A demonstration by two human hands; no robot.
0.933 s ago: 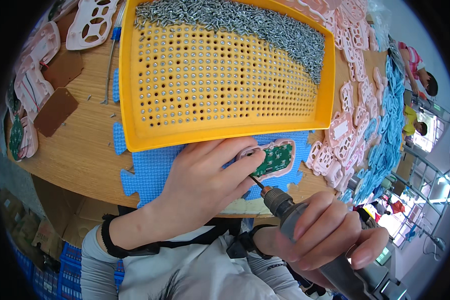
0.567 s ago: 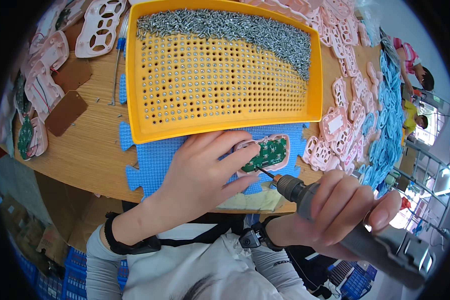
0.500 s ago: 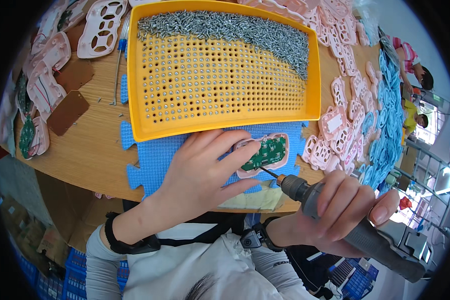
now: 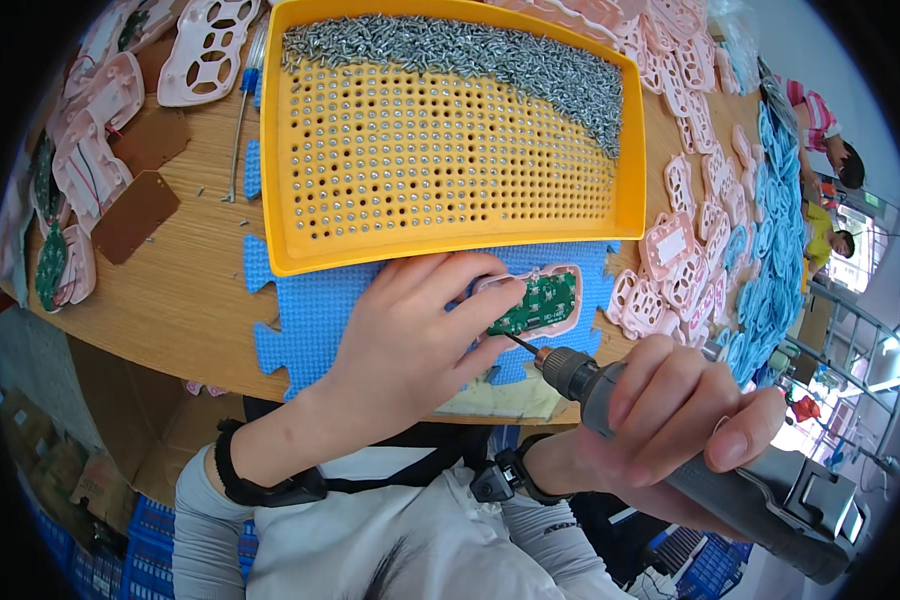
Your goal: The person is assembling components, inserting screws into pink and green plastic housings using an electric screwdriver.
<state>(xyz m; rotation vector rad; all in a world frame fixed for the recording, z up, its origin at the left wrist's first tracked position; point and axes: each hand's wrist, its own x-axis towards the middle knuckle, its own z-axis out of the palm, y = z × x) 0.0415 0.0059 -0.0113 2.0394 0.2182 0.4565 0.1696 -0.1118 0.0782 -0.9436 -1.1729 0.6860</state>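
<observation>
My left hand (image 4: pixel 420 325) is closed on the left end of a pink plastic shell (image 4: pixel 573 320), pressing it to the blue foam mat (image 4: pixel 315 310). Inside the shell lies a green circuit board (image 4: pixel 548 303), partly under my thumb and fingers. My right hand (image 4: pixel 675 425) grips a dark electric screwdriver (image 4: pixel 740 490), held tilted with its thin bit pointing up and left. The bit's tip reaches the lower left edge of the board, close to my left thumb; whether a screw sits under it is too small to tell.
A yellow tray (image 4: pixel 270 200) of loose and slotted screws stands just beyond the mat. Pink shells (image 4: pixel 670 245) and blue parts (image 4: pixel 770 230) pile up at right. Wired pink shells, brown boards (image 4: pixel 135 217) and a long screwdriver (image 4: pixel 240 130) lie at left. Two people are at far right.
The electric screwdriver and my right hand have shifted slightly left, bringing the bit tip nearer my left thumb. My left thumb has drawn in toward the shell's lower edge.
</observation>
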